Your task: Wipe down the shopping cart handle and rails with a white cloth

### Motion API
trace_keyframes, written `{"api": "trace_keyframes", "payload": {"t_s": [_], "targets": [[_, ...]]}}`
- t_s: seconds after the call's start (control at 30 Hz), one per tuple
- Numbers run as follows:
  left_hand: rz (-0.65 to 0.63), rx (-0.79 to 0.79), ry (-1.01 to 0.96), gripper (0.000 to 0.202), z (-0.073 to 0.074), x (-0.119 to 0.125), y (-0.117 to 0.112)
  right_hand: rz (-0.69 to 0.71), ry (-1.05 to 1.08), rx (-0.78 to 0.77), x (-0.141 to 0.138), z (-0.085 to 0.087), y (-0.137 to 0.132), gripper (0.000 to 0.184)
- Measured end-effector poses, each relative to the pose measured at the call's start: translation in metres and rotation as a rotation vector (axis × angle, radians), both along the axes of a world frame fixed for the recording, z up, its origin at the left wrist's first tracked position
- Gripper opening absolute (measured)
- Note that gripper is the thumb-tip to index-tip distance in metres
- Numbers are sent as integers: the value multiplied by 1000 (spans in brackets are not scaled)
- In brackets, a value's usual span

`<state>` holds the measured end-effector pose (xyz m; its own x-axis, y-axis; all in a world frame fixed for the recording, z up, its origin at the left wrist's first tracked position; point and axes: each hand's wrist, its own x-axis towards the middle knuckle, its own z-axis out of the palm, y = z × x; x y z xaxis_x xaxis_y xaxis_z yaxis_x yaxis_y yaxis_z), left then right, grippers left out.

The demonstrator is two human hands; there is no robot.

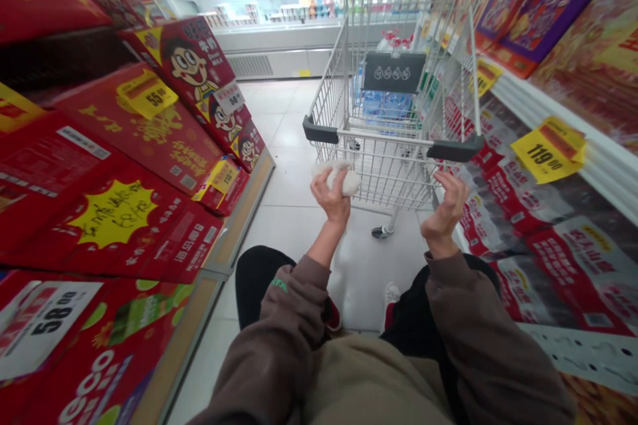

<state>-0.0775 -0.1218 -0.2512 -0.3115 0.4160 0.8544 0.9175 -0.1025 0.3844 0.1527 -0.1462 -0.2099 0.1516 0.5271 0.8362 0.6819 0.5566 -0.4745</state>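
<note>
Left hand (331,198) curled around a white wad (345,179), mid-frame, just below the shopping cart (393,166). Right hand (445,204) half open, empty, nearest the cart's black corner grip (454,149).

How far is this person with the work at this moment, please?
Done: packs of bottled water lie in the shopping cart. In hand: the left hand holds a crumpled white item, and the right hand is open and empty, near the cart's rim. Left: red boxes stand on the shelves, untouched.
</note>
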Motion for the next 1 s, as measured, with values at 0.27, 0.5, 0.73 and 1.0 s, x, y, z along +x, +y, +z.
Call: {"api": "trace_keyframes", "payload": {"t_s": [0.27, 0.5, 0.73, 1.0], "targets": [[113, 97, -161, 28, 44, 26, 21, -52, 12, 71, -4, 6, 6, 61], [-127, -1, -89, 22, 32, 37, 16, -61, -109, 116, 7, 34, 24, 64], [-7, 68, -244, 24, 41, 29, 22, -119, -166, 16, 28, 56, 45, 70], [-306, 32, 44, 22, 34, 110, 7, 102, -203, 4, 44, 75, 38, 77]]}}
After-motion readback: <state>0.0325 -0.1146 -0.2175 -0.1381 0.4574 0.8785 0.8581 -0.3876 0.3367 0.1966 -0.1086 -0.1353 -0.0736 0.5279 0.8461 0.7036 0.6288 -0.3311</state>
